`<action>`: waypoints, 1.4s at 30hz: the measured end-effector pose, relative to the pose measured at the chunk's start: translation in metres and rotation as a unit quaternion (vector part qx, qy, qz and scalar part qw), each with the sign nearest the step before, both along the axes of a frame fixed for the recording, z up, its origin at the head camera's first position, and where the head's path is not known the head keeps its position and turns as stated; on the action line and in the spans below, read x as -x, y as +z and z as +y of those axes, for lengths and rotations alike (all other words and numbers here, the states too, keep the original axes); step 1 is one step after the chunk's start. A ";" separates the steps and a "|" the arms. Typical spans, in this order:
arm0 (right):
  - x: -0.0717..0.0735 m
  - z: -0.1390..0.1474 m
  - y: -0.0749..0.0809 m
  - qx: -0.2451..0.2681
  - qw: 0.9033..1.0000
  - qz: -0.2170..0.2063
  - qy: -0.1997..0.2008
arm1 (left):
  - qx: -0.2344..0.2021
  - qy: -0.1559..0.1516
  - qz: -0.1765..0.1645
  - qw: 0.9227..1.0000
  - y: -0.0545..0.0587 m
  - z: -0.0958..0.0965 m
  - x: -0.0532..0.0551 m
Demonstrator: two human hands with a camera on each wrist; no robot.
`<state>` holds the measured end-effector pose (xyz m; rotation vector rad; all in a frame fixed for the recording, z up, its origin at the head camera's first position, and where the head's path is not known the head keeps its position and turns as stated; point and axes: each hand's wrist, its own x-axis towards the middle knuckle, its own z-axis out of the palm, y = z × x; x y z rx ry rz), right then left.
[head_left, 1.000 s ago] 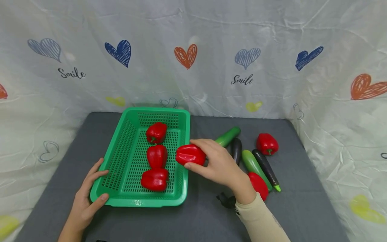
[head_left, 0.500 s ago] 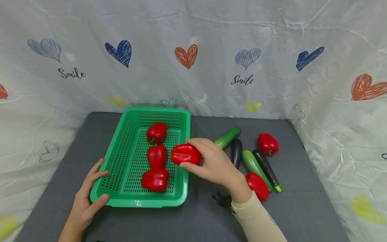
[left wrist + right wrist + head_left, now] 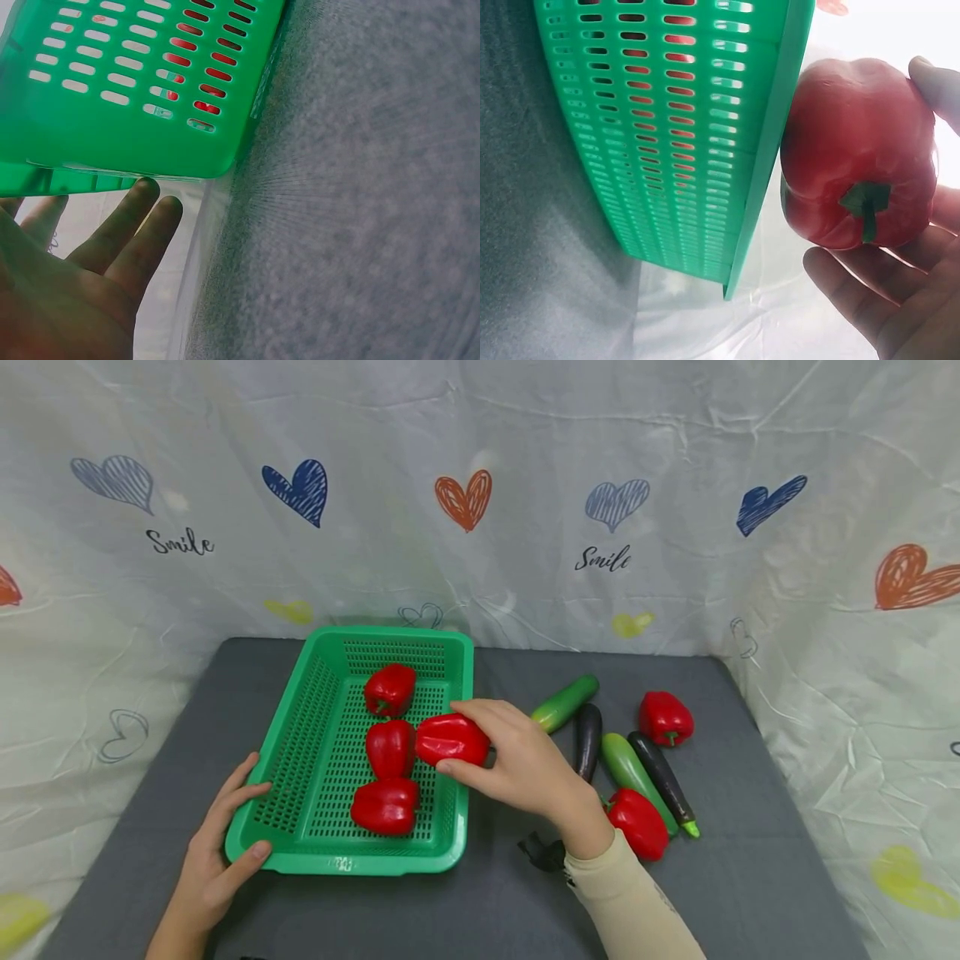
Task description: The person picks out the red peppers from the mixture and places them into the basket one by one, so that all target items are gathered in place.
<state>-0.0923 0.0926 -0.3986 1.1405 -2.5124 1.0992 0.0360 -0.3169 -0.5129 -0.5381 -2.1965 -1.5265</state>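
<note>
In the head view my right hand [image 3: 517, 764] holds a red bell pepper [image 3: 452, 739] between thumb and fingers, over the right rim of a green basket [image 3: 360, 864]. The right wrist view shows the held bell pepper [image 3: 859, 154] with its green stem facing the camera, beside the basket's slotted wall [image 3: 656, 112]. Inside the basket, three more red bell peppers [image 3: 390, 749] lie in a column. My left hand [image 3: 213, 852] rests on the basket's near left corner, its fingers fairly straight and the thumb on the front rim.
To the right on the grey table [image 3: 750, 877] lie green cucumber-like vegetables [image 3: 566, 702], dark eggplants [image 3: 663, 781] and two red bell peppers [image 3: 666, 718]. A black strap [image 3: 543, 852] shows beneath the right wrist. A white cloth with hearts [image 3: 517, 577] hangs behind.
My right hand has moved left with the bell pepper, from the basket's right rim to further over its inside. The left hand and basket have stayed in place.
</note>
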 end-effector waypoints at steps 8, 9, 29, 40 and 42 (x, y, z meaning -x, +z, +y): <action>0.002 -0.006 0.002 -0.007 1.000 0.017 0.009 | 0.000 -0.001 0.002 1.000 0.000 0.000 -0.001; 0.002 -0.007 0.002 -0.006 1.000 0.018 0.010 | -0.001 -0.002 0.003 1.000 0.000 0.000 -0.001; 0.009 -0.026 -0.002 -0.016 0.999 0.002 0.029 | -0.013 -0.011 0.000 1.000 0.000 0.000 0.000; 0.013 -0.034 -0.009 -0.037 0.999 -0.025 0.025 | -0.019 -0.014 -0.003 1.000 0.000 0.001 0.000; 0.014 -0.035 -0.011 -0.039 0.999 -0.029 0.024 | -0.021 -0.015 -0.002 1.000 0.000 0.001 0.000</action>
